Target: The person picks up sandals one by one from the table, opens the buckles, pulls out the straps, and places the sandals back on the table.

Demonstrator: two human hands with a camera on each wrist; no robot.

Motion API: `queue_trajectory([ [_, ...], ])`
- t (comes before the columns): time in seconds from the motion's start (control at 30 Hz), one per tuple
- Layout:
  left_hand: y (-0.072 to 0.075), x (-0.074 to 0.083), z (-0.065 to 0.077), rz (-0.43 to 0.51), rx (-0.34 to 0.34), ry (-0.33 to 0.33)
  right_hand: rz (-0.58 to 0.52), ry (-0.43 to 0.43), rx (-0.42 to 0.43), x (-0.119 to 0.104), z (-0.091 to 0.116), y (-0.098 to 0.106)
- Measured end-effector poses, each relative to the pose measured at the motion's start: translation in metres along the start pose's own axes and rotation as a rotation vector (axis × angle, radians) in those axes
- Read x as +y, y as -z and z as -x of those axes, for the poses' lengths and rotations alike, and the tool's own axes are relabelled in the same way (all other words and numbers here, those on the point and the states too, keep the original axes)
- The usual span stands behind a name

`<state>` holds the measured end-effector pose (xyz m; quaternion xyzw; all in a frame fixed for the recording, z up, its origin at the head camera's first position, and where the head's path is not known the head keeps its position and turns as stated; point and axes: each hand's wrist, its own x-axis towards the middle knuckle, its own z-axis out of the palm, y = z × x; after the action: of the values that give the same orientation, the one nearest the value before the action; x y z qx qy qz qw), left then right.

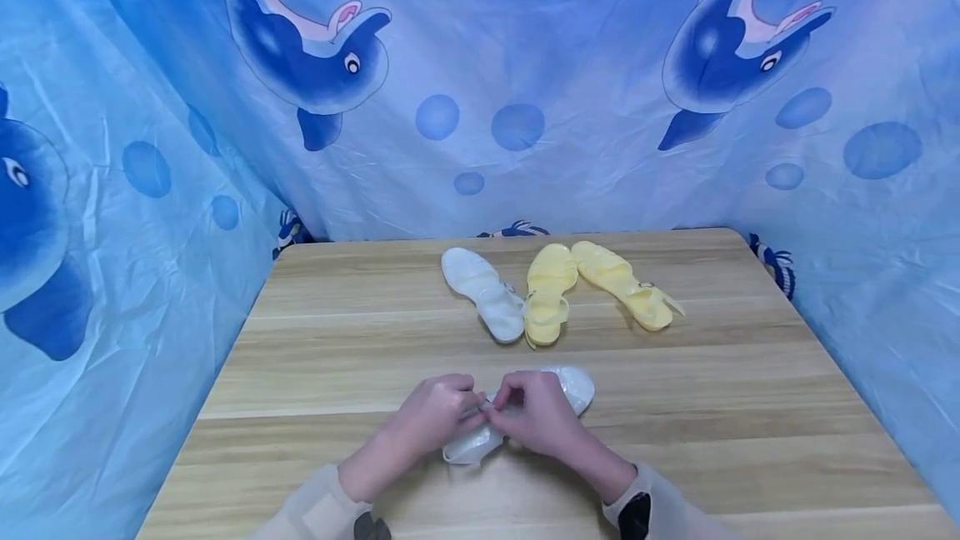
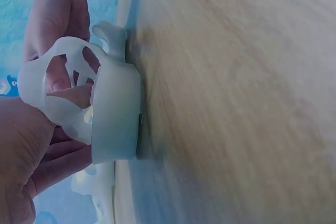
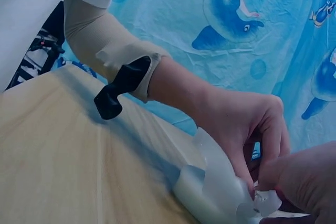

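A glossy white sandal [image 1: 574, 387] lies near the front of the table, toe to the upper right and heel [image 2: 116, 114] to the lower left. My left hand [image 1: 444, 411] and right hand [image 1: 538, 412] meet over its middle, fingertips pinching the ankle strap near its fastening. Fingers hide most of that fastening in the head view. In the left wrist view the heel cup stands on its side beside the strap openings. The right wrist view shows a small clear piece [image 3: 268, 202] between the fingertips; its exact form cannot be made out.
Behind the hands lie another white sandal [image 1: 483, 294], a yellow sandal [image 1: 550, 290] touching it, and a second yellow sandal [image 1: 624, 284] to the right. All rest on the wood-grain table [image 1: 337, 323]. A blue dolphin-print curtain [image 1: 465, 48] encloses the back and sides.
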<state>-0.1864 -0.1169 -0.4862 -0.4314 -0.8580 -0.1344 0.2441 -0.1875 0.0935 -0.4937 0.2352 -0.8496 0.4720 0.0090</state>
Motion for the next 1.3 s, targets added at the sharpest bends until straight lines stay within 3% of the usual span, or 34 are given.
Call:
queue_trajectory([
  [0.3,-0.001,0.001,0.0,-0.004,-0.008,-0.028,0.032,-0.041,-0.027,0.0,0.001,0.002],
  [0.57,0.002,0.003,-0.001,-0.011,-0.009,-0.043,0.045,-0.019,-0.022,0.001,0.003,0.005],
  [0.9,0.005,0.004,-0.002,-0.033,-0.015,-0.06,-0.038,-0.045,-0.15,0.004,-0.001,0.012],
  [1.13,0.005,0.001,-0.002,0.003,-0.032,-0.033,-0.02,0.009,-0.125,0.006,-0.001,0.014],
  [1.3,0.003,0.0,-0.002,0.03,0.001,-0.009,-0.055,0.02,-0.115,0.001,-0.006,0.012],
])
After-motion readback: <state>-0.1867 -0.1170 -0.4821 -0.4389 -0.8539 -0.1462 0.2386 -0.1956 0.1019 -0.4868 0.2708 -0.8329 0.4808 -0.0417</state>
